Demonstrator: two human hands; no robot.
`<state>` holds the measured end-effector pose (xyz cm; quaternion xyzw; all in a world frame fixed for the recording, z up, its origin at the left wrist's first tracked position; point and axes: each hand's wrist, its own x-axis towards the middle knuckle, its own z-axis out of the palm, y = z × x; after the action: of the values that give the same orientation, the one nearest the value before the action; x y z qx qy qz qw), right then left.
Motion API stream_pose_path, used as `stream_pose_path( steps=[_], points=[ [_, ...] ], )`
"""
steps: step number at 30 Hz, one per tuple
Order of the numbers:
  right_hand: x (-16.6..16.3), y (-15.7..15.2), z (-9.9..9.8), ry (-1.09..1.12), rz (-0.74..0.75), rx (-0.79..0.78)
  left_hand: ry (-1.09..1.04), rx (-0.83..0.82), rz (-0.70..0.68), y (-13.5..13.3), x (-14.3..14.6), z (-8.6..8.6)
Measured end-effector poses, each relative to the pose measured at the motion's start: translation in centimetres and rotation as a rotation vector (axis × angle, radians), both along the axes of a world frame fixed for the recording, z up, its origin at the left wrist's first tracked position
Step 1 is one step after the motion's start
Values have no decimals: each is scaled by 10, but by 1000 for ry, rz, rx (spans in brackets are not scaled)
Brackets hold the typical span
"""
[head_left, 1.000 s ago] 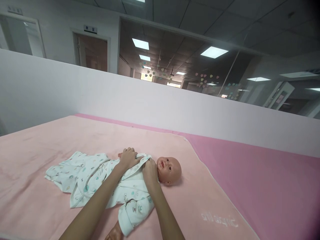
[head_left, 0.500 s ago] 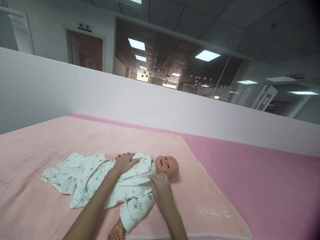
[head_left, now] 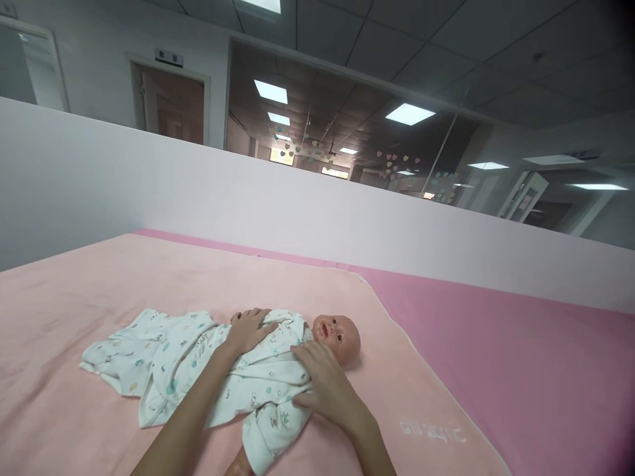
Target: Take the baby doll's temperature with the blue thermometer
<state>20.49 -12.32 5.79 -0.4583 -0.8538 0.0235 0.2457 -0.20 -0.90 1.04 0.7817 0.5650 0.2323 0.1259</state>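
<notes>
A baby doll (head_left: pixel 343 338) lies on its back with its head to the right. It wears a white baby gown (head_left: pixel 171 360) with small coloured prints, whose lower part spreads flat to the left. My left hand (head_left: pixel 249 330) rests on the doll's far side at the chest, fingers stretched out over the cloth. Near the doll's neck and shoulder, my right hand (head_left: pixel 325 383) lies on the gown with its fingers apart and the thumb by the near sleeve (head_left: pixel 272 433). The doll's near forearm comes out of that sleeve, partly cut off by the frame's bottom edge.
A peach blanket (head_left: pixel 238 281) with pale lettering lies under the doll, over a pink mat (head_left: pixel 476 344). Behind it runs a low white wall (head_left: pixel 278 205). Beyond the wall are a doorway (head_left: pixel 173 102) and a large window with heart stickers.
My right hand has let go of the gown's edge at the neck and spread its fingers over the shoulder. My left hand stays on the chest. The view has shifted slightly.
</notes>
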Motion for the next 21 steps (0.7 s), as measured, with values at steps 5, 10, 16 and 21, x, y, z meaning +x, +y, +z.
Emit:
stream_pose_path(
  steps=[5, 10, 16, 21],
  points=[
    [-1, 8, -8, -10, -39, 143, -4, 13, 6, 0, 0, 0],
    [-6, 43, -2, -110, -151, 281, 1, -3, 8, -2, 0, 2],
    [-8, 50, -12, -134, -194, 314, -8, -9, 12, -2, 1, 2],
    [-15, 41, -24, -75, -100, 291, -17, 0, 16, 1, 0, -3]
  ],
)
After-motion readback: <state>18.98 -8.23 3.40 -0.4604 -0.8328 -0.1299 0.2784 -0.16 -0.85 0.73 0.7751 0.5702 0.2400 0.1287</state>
